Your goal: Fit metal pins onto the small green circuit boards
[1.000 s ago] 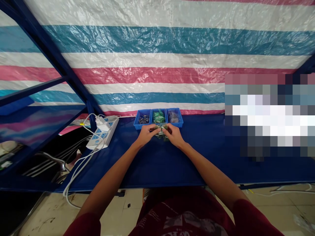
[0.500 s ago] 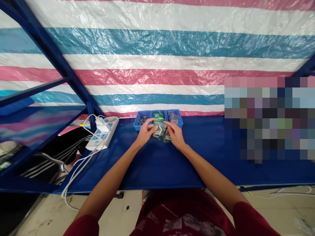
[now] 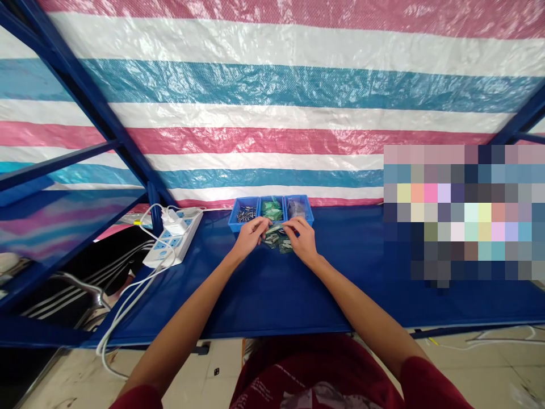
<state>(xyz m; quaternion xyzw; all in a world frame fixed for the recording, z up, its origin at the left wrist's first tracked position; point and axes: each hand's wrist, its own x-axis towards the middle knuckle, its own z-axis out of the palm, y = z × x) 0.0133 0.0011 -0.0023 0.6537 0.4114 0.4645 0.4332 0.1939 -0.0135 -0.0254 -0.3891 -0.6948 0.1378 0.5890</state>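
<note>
My left hand [image 3: 250, 238] and my right hand [image 3: 302, 238] meet just in front of three joined blue bins. Between them the fingertips of both pinch the upper edge of a small clear plastic bag [image 3: 275, 228], seen nearly edge-on. Beneath it, other small clear bags [image 3: 285, 246] with pale pieces inside lie on the blue table [image 3: 272, 295]; what the pieces are is too small to tell. The left bin [image 3: 232, 222] has loose dark metal parts in it, the middle bin [image 3: 271, 199] green bags, and the right bin [image 3: 310, 211] clear bags.
A white power strip [image 3: 183, 241] with a plugged-in charger and trailing cables [image 3: 128, 301] lies at the left. Blue frame posts [image 3: 91, 108] and a striped plastic sheet [image 3: 272, 85] stand behind. A blurred-out area covers the right side.
Both hands have come down slightly, off the front of the bins. The bag between them has turned from face-on to nearly edge-on. My view has tilted up a little.
</note>
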